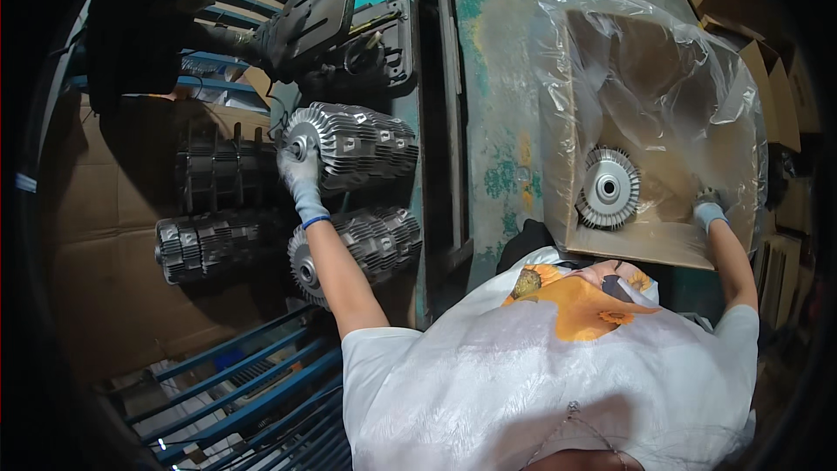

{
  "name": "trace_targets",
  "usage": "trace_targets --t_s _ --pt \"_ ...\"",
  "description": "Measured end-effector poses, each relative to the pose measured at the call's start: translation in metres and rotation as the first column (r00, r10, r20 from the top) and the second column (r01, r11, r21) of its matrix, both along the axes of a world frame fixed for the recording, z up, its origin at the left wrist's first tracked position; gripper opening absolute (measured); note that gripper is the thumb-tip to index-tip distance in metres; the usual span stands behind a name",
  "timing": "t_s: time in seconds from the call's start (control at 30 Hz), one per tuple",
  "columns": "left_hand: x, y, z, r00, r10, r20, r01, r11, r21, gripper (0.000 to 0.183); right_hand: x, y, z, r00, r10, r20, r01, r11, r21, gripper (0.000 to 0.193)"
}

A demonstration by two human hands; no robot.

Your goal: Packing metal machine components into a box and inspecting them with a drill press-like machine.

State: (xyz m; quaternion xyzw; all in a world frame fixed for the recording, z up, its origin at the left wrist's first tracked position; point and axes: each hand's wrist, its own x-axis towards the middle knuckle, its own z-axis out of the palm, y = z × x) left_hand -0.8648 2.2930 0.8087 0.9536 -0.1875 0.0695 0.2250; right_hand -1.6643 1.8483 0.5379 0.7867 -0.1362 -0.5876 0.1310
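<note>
My left hand (301, 176), in a white-grey glove with a blue cuff, grips the near end of a stack of silver finned metal wheels (356, 141), its fingers at the hub of the end wheel. My right hand (710, 208), gloved too, is down inside a cardboard box (649, 250) by its right wall. Its fingers are curled, and what they hold, if anything, is hidden. A single finned metal wheel (609, 188) with a round central hub lies face up in the lower left of that box. Clear plastic lining (649, 61) covers the box walls and spills over the rim.
More stacked finned wheels (362, 249) lie below my left hand, with further stacks (214, 249) on cardboard (105, 296) to the left. A dark machine part with a slotted plate (318, 22) stands beyond. Blue slatted racks (244, 392) and folded cartons (776, 96) flank me.
</note>
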Motion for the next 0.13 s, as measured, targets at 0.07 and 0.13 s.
trace_targets --t_s 0.07,0.13 --pt "0.013 0.03 -0.02 0.954 -0.1 0.282 0.12 0.991 -0.055 0.033 0.134 0.061 0.141 0.57 -0.785 0.243 0.745 0.619 0.249 0.058" --pt "0.031 0.023 -0.025 0.996 -0.016 0.087 0.006 0.994 0.109 0.051 0.165 0.075 0.174 0.497 -0.78 0.381 0.647 0.625 0.436 0.065"
